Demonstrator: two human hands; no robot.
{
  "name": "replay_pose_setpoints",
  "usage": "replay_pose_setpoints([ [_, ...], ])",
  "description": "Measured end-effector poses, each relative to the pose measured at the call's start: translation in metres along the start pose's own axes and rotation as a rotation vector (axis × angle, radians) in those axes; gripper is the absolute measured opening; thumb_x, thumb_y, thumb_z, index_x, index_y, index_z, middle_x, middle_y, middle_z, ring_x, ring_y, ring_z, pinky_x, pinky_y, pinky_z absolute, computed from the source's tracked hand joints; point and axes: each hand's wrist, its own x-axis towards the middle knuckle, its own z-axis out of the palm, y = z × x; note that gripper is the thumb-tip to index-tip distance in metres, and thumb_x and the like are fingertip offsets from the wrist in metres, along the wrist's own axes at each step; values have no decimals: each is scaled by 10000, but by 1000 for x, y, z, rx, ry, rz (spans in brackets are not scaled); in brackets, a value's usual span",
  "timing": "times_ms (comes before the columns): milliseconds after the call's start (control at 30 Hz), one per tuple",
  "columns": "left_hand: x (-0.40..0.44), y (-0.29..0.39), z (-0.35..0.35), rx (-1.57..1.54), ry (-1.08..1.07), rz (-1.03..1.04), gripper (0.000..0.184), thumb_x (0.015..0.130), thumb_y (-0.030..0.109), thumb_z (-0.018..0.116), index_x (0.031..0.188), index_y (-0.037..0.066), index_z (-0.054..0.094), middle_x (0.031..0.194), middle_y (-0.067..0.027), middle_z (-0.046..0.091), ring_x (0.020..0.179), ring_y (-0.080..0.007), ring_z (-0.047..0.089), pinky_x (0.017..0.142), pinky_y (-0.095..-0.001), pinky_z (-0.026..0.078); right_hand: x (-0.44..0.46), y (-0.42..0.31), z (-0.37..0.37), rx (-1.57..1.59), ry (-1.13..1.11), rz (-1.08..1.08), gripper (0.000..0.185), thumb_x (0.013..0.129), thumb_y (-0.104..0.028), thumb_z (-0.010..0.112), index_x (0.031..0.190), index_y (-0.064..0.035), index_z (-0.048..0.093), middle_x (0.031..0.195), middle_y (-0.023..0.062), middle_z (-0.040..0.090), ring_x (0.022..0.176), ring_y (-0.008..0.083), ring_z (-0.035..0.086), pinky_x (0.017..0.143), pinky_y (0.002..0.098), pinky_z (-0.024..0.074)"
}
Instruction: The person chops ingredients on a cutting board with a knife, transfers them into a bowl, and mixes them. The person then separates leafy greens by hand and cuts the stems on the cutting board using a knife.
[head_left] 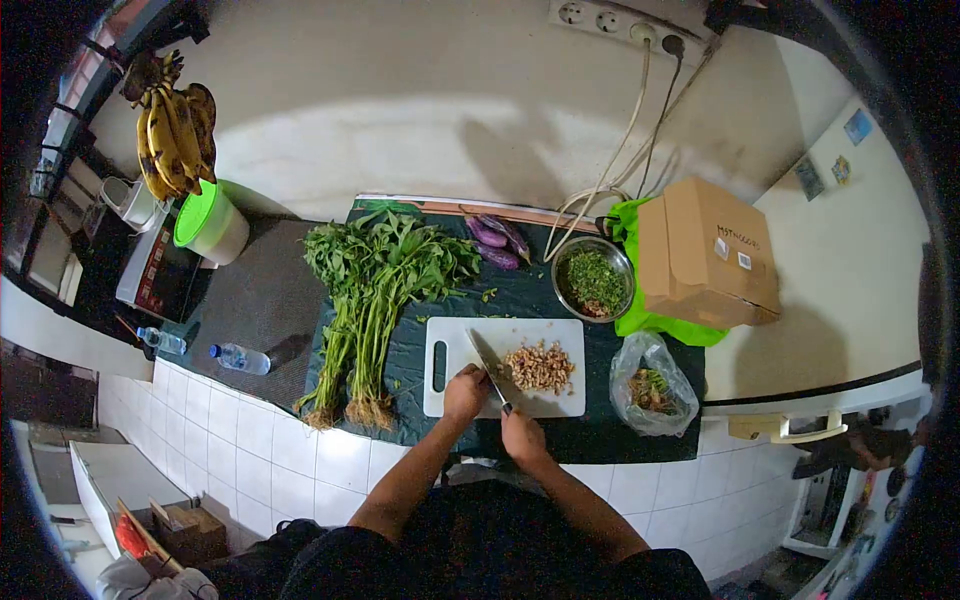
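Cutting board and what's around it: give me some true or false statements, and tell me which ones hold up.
1. The right hand grips the knife. True.
2. The chopped pieces are heaped on the left half of the cutting board. False: they are on the right half.
3. The leafy green bunches lie left of the board. True.
4. The metal bowl holds whole eggplants. False: it holds chopped greens; the eggplants lie outside it.
5. The clear plastic bag is right of the board. True.

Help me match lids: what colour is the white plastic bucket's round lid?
The round lid is bright green; the head view shows it best.
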Motion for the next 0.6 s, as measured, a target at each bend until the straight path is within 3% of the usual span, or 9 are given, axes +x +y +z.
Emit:
replay_pose_setpoints([
  [67, -1, 4, -2, -22, 14, -1, 139, 798, 149, 624, 896, 68, 681, 897, -155, 616, 813, -386, 609, 701, -455, 501, 4, 1, 6, -13, -12, 65, 374, 956, -323, 487, 995, 38, 578, 895, 263, 652, 820, 453, 634, 744, 530, 508],
  [200, -3, 0, 0, 64, -14, 62, 139, 811, 159, 604, 907, 71, 652, 858, -137, 610, 799, -360, 624, 711, -439, 525, 25, 0, 13, -62, 106, -5, 329, 943, -300, 518, 956, 24, 577, 826, 273, 644, 785, 444, 641, 712, 533, 515],
  [267, -6, -6, 3, 163, 35, 228, 147, 824, 143, 581, 945, 80, 634, 890, -139, 604, 815, -346, 628, 699, -431, 531, 33, -2, 12, -55, 141, -48, 314, 939, -288, 528, 945, 23, 575, 799, 272, 642, 770, 445, 642, 696, 535, 515],
  [367, -8, -1, -5, 231, -42, 266, 195, 830, 135, 566, 1012, 88, 617, 942, -145, 601, 856, -339, 625, 693, -430, 534, 37, -10, -2, -23, 88, -110, 309, 937, -265, 531, 958, 40, 574, 777, 272, 641, 745, 453, 637, 670, 539, 511],
  [400, -6, -3, -2, 232, -43, 266, 195, 830, 135, 566, 1012, 88, 617, 942, -145, 601, 856, -339, 625, 693, -430, 534, 39, -8, -4, -20, 79, -157, 321, 940, -265, 521, 966, 50, 574, 774, 271, 641, 746, 457, 635, 667, 540, 507],
  [467, -6, -8, 7, 170, -84, 40, 185, 827, 146, 568, 999, 94, 613, 937, -147, 592, 875, -340, 617, 689, -433, 532, 33, -4, -3, -14, 67, -192, 333, 944, -265, 512, 974, 61, 574, 772, 270, 642, 746, 461, 633, 663, 542, 503],
  [600, -1, -5, 8, 238, -68, 73, 148, 834, 153, 563, 953, 80, 613, 902, -155, 583, 860, -353, 610, 696, -440, 528, 9, -5, -11, 0, 2, -80, 379, 953, -288, 497, 1002, 84, 556, 791, 283, 641, 764, 468, 631, 682, 533, 503],
])
